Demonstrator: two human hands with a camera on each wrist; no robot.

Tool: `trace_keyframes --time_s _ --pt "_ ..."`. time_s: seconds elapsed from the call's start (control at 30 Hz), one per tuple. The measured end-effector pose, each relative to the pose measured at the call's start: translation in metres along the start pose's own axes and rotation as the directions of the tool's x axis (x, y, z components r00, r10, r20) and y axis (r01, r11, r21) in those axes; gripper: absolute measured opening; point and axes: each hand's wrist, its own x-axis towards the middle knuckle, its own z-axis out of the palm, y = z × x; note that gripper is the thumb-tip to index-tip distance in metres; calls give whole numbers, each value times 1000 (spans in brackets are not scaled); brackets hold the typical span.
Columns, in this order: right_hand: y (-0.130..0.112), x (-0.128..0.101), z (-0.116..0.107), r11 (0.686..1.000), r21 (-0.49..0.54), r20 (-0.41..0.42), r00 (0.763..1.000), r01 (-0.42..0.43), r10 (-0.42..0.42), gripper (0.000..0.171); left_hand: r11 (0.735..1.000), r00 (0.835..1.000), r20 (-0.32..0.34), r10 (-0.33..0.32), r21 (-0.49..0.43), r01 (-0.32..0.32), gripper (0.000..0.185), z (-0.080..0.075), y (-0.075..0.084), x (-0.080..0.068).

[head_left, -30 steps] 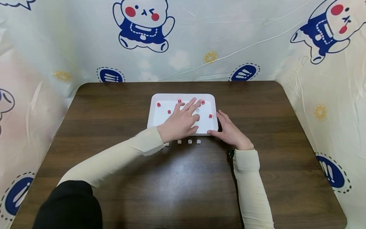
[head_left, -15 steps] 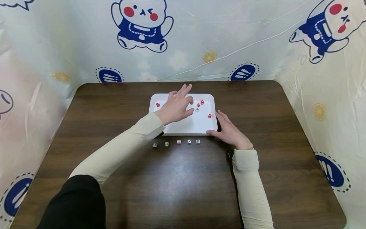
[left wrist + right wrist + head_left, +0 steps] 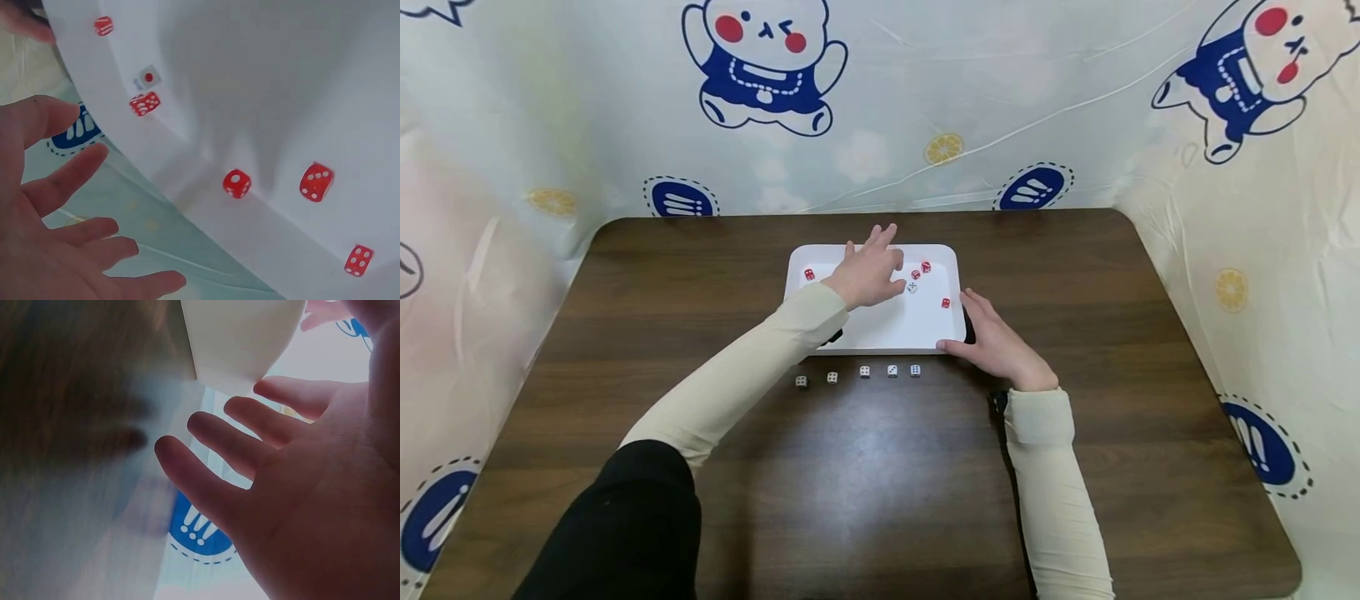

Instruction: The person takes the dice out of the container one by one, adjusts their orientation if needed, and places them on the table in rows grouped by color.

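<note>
My left hand (image 3: pixel 868 275) reaches over the far-left part of a white tray (image 3: pixel 895 329), fingers spread and holding nothing. Several red dice lie in the tray, among them one red die (image 3: pixel 945 303) near the right side. A white die (image 3: pixel 149 77) sits close to a red die (image 3: pixel 145 104). In the left wrist view, the spread fingertips are apart from the dice. My right hand (image 3: pixel 1003 346) rests at the tray's near right corner, thumb at the front rim and fingers extended along the right side. The forearm hides some of the tray's left part.
A row of several white dice (image 3: pixel 865 372) stands on the brown wooden table (image 3: pixel 880 500) in front of the tray. A patterned sheet (image 3: pixel 887 100) hangs behind the table and along both sides.
My left hand moved from over the tray's middle to its far side, then shifted slightly right, uncovering the left end of the dice row. The right hand stays at the tray corner.
</note>
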Motion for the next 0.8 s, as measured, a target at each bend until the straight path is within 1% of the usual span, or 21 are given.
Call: trace_keyframes --time_s 0.13,0.3,0.5,0.67,0.8 --pt "-1 0 0 1000 4 1 1000 0 0 95 999 999 37 -10 32 8 33 9 -2 7" --pt "0 -1 -1 1000 9 11 1000 -21 21 97 999 998 55 -23 38 21 34 19 -3 15" --pt "-1 0 -2 1000 5 9 1000 -23 23 96 998 997 69 -37 58 33 36 22 -1 20" --pt "-2 0 0 1000 14 11 1000 -21 21 93 998 994 103 -47 55 42 39 25 2 22" --pt "-2 0 0 1000 11 14 1000 -28 28 94 997 992 117 -55 56 49 44 27 3 24"
